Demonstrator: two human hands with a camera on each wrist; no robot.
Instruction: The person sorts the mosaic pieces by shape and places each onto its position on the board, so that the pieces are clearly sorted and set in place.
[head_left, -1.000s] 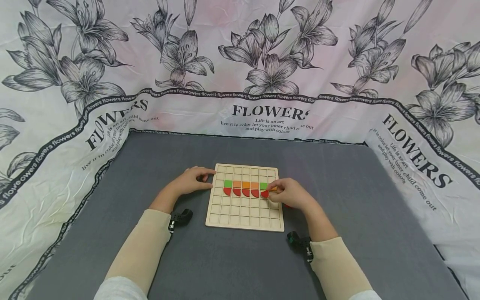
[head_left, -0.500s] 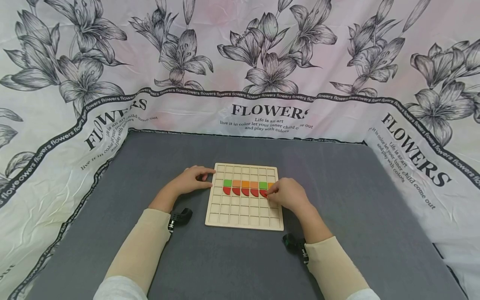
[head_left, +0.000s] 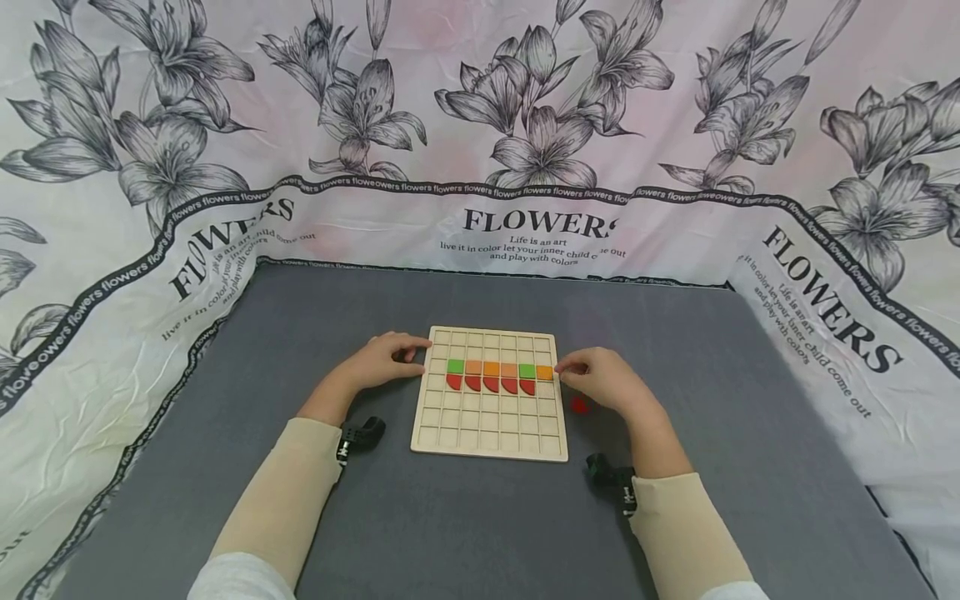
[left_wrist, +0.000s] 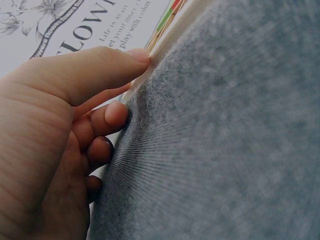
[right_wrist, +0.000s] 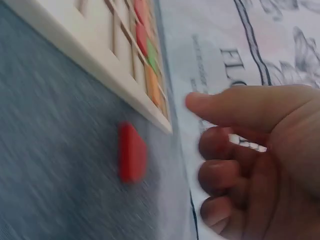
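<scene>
A square wooden grid board (head_left: pixel 488 456) lies on the table. One of its rows holds square tiles, green (head_left: pixel 455 367) and orange (head_left: pixel 545 373). In the row below sit several red quarter-round pieces (head_left: pixel 491 384). At the board's left edge, my left hand (head_left: pixel 384 362) rests its thumb and index fingertip, the other fingers loosely bent. My right hand (head_left: pixel 600 379) hovers by the right edge, level with the last orange tile; its fingers are loosely bent and hold nothing. Below it, one loose red piece (right_wrist: pixel 132 152) lies on the cloth beside the board.
A dark grey cloth (head_left: pixel 480 525) covers the table. White floral fabric (head_left: pixel 540 229) hangs behind and along both sides. Each wrist carries a black camera mount, seen at the left wrist mount (head_left: pixel 363 434) and right wrist mount (head_left: pixel 609 473).
My right hand has set a red quarter-round piece under the right green tile, let go, and moved right off the board. The loose red piece beside the board is uncovered. My left hand stays put.
</scene>
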